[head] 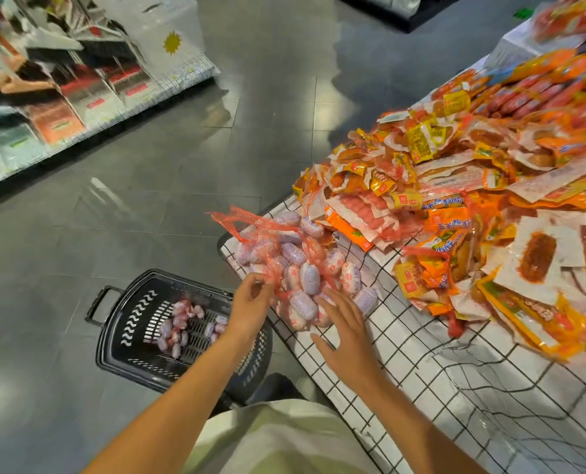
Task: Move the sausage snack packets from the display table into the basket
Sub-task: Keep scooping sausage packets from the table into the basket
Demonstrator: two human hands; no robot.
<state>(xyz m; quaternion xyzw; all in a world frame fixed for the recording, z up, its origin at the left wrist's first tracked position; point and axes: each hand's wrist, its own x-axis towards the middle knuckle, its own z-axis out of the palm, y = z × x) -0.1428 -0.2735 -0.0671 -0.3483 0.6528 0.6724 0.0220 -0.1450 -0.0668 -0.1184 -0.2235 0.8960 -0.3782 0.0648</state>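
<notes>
A person stands at the corner of a display table [404, 357] covered with a white cloth printed in a black grid. Near that corner lies a heap of small white sausage snack packets [305, 271], bundled in red mesh netting. The left hand [250, 302] pinches a bit of the red netting at the near left edge of this heap, its fingers curled together on the mesh. The right hand [346, 333] lies just beside it, fingers straight and spread, their tips touching the near side of the heap, with the palm over the cloth.

A black plastic basket [127, 323] sits on the grey tiled floor [148, 186] below the table corner, to the left of the person. Several of the same small white packets already lie in the bottom of it. The left forearm crosses above the basket's right side.

Farther back and to the right on the table spreads a large, loose pile of orange and yellow snack packs [455, 172]. Blurred store shelves [62, 80] run along the upper left.
</notes>
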